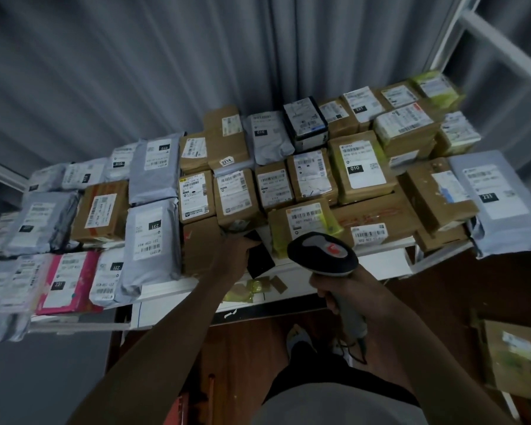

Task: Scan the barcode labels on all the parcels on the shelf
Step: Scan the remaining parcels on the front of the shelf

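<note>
Right hand clamped around smooth pistol-shaped scanner; left hand gripping flat black parcel.

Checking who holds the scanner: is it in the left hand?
No, the right hand grips the scanner; the left hand touches a black parcel.

parcels: several dozen, count unclear | scanner: 1 | hands: 2

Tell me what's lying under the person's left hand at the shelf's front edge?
The left hand rests on a flat black parcel lying on the white shelf. Whether it carries a label cannot be seen; the hand covers part of it.
</note>
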